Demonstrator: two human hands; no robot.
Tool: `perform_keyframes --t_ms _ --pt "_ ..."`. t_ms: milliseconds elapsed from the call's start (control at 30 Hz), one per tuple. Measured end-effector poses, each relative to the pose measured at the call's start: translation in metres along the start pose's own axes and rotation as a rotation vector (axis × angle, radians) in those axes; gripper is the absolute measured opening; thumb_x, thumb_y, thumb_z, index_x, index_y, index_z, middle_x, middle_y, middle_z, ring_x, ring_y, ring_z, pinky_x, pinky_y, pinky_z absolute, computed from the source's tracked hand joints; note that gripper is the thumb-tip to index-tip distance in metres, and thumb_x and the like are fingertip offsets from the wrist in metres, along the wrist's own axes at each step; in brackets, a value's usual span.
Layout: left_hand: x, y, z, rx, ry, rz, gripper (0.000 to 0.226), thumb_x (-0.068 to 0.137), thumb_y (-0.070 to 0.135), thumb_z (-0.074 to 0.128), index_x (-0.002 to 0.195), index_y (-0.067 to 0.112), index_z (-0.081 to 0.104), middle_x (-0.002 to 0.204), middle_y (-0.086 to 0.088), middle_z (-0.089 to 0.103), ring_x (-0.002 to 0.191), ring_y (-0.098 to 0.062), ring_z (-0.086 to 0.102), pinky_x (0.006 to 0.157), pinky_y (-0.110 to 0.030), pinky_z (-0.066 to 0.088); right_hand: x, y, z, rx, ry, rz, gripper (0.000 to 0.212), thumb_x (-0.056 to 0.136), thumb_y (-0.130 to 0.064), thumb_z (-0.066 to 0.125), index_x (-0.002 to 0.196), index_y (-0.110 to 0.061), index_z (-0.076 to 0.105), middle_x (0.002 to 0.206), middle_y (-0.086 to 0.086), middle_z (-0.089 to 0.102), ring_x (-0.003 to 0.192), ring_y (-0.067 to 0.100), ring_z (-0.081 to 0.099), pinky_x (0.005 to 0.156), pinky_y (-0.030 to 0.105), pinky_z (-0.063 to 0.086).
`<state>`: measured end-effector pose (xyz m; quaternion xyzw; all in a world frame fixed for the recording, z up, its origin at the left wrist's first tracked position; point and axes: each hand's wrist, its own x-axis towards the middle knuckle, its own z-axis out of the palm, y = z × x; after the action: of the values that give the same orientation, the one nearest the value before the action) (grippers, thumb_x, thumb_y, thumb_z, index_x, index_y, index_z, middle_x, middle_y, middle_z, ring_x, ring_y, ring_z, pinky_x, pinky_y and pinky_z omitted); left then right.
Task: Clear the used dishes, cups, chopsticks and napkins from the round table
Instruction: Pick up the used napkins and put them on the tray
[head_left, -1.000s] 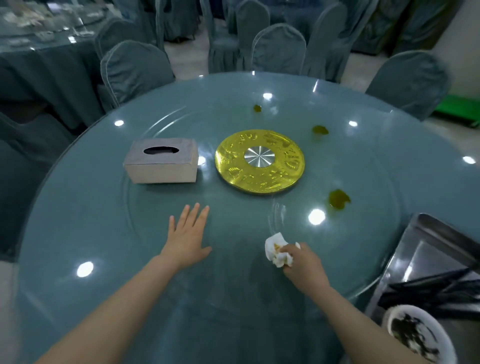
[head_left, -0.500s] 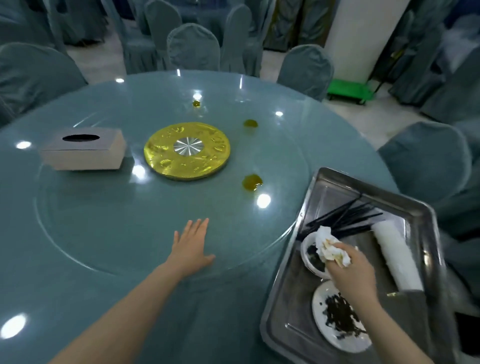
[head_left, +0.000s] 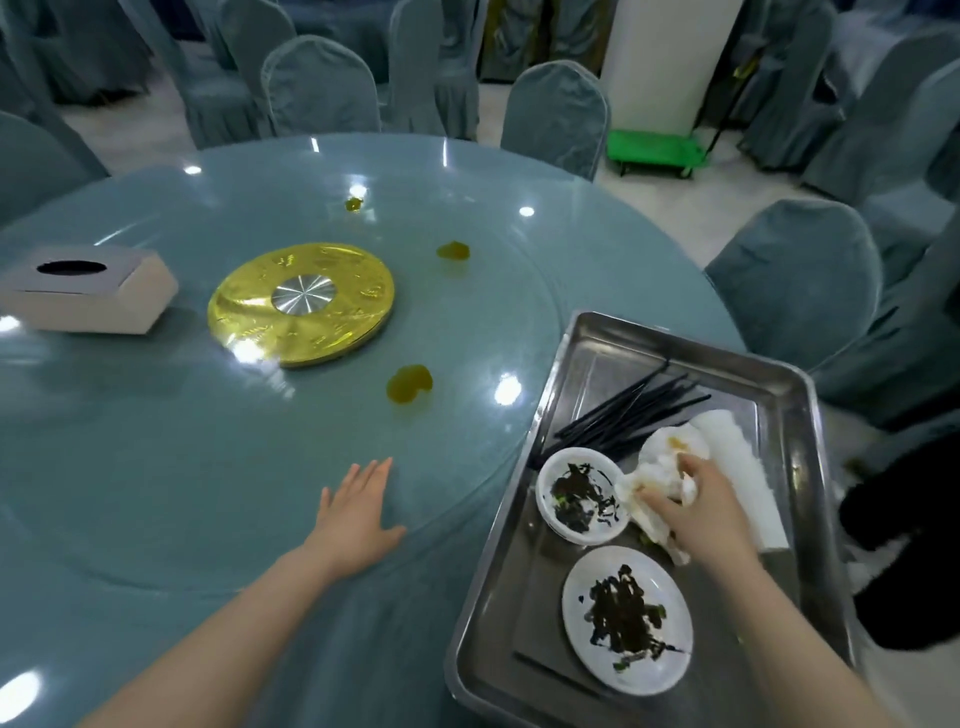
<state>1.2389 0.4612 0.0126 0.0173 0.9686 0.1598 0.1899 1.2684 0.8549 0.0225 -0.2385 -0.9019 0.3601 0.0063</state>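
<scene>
- Two hands in view. Left hand (head_left: 358, 512) lies flat, fingers straight, on the table (head_left: 156, 467) near its front edge; it holds nothing.
- Right hand (head_left: 698, 506) is over the tray (head_left: 587, 353) at the table's right edge, fingers curled round a crumpled napkin (head_left: 657, 483).
- Step, as judged: dropping the napkin into the tray. Next move calls for letting go, then checking the table for leftovers.
- Tray contents: plate (head_left: 626, 621) with dark scraps at the near end; bowl (head_left: 579, 493) with dark residue mid-tray; a white roll (head_left: 737, 467) by the right wall; chopsticks (head_left: 628, 410) toward the far end.
- Farther out on the table: three oily spots, a gold disc (head_left: 301, 304), a tissue box (head_left: 85, 291) at the left edge.
</scene>
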Motion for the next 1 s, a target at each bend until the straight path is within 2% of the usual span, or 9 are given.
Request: perform_keyframes --t_ms 100,167,267,333,467,667,767,1000 --pt "0.002 0.001 -0.002 -0.005 -0.008 -0.013 0.092 0.086 0.042 0.06 0.153 0.024 0.0 0.162 0.001 0.002 0.149 -0.02 -0.001 0.118 -0.049 0.005 0.009 0.003 0.003 0.026 -0.009 0.004 0.073 0.075 -0.047 0.073 0.137 -0.024 0.043 0.14 0.0 0.048 0.122 0.022 0.05 0.098 0.048 0.046" --pt "0.004 0.0 -0.003 -0.008 -0.005 -0.024 0.092 0.086 0.043 0.06 0.153 0.024 0.0 0.162 0.002 0.002 0.149 -0.02 -0.001 0.118 -0.048 0.005 0.013 0.001 0.003 0.049 -0.002 -0.012 0.066 0.081 -0.054 0.062 0.137 -0.025 0.044 0.142 0.001 0.047 0.126 0.023 0.046 0.104 0.049 0.041" --pt "0.01 -0.003 -0.006 -0.017 0.007 -0.043 0.091 0.086 0.045 0.059 0.153 0.024 0.001 0.162 0.001 0.004 0.149 -0.02 0.001 0.118 -0.048 0.007 0.02 -0.002 0.003 -0.077 0.014 -0.079 0.054 0.095 -0.053 0.037 0.14 -0.024 0.044 0.151 0.005 0.037 0.142 0.025 0.023 0.117 0.048 0.016" --pt "0.015 -0.007 -0.009 -0.013 0.014 -0.045 0.091 0.086 0.046 0.06 0.153 0.023 0.003 0.162 0.0 0.006 0.149 -0.022 0.003 0.117 -0.05 0.009 0.022 -0.009 0.003 -0.108 0.01 -0.094 0.052 0.098 -0.051 0.028 0.14 -0.025 0.045 0.154 0.004 0.032 0.146 0.023 0.014 0.118 0.049 0.009" --pt "0.021 -0.019 -0.015 -0.031 0.021 -0.071 0.091 0.085 0.046 0.061 0.153 0.022 0.005 0.161 -0.001 0.008 0.148 -0.023 0.005 0.116 -0.052 0.011 0.022 -0.04 0.008 -0.035 0.0 -0.183 0.044 0.098 -0.044 0.036 0.133 -0.022 0.052 0.152 0.004 0.036 0.145 0.021 0.014 0.118 0.047 0.013" --pt "0.018 -0.058 -0.022 -0.04 -0.065 -0.201 0.089 0.09 0.046 0.055 0.153 0.017 -0.002 0.162 -0.005 0.0 0.148 -0.018 0.007 0.116 -0.052 0.012 0.02 -0.097 0.05 -0.097 -0.159 -0.36 0.034 0.097 -0.036 0.048 0.127 -0.024 0.056 0.151 0.0 0.035 0.145 0.018 0.016 0.116 0.039 0.018" --pt "0.013 -0.073 -0.022 0.002 -0.109 -0.213 0.089 0.093 0.047 0.049 0.152 0.015 -0.011 0.161 -0.004 -0.008 0.148 -0.016 0.003 0.116 -0.051 0.008 0.023 -0.121 0.08 -0.185 -0.253 -0.441 0.035 0.096 -0.032 0.051 0.129 -0.021 0.056 0.15 0.001 0.039 0.144 0.018 0.022 0.116 0.035 0.021" --pt "0.006 -0.115 -0.026 -0.082 -0.105 -0.194 0.093 0.092 0.046 0.052 0.152 0.016 -0.013 0.161 -0.003 -0.01 0.148 -0.017 -0.001 0.117 -0.045 0.004 0.023 -0.172 0.149 -0.525 -0.551 -0.539 0.052 0.097 -0.04 0.047 0.144 -0.021 0.038 0.155 -0.001 0.03 0.145 0.017 0.018 0.115 0.03 0.017"
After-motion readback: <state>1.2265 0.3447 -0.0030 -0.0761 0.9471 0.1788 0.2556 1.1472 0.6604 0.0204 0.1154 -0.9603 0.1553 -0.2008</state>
